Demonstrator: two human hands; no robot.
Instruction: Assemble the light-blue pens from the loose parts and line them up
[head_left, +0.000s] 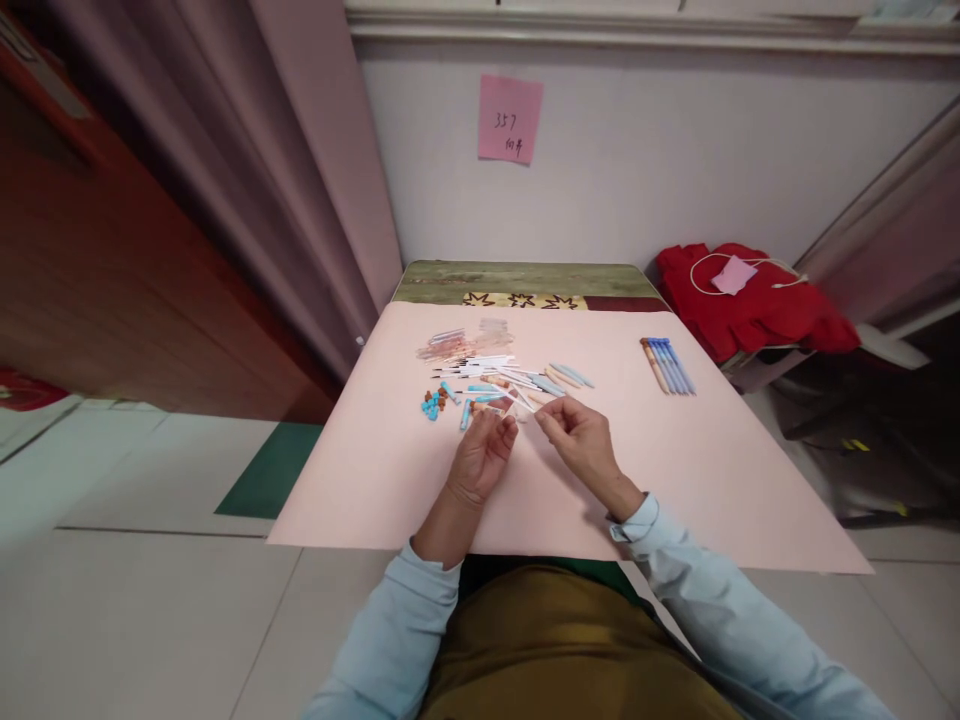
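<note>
Near the middle of the table, my right hand (pixel 581 437) pinches one end of a thin white pen refill (pixel 520 401). My left hand (pixel 478 458) is beside it, palm turned up and fingers curled closed around something too small to make out. Just beyond both hands lies a pile of white pen refills (pixel 480 368) with dark tips. Short blue and brown printed pen parts (pixel 465 414) are mixed in near my left hand. Pale blue and cream pen barrels (pixel 566 376) lie beyond my right hand.
Small blue and brown caps (pixel 433 404) form a heap at the left. Behind the refills are clear and reddish thin pieces (pixel 450 345). Several assembled pens (pixel 669 366) lie in a row at the right. A red cloth (pixel 750 310) with a white cable is beyond the table (pixel 360 480).
</note>
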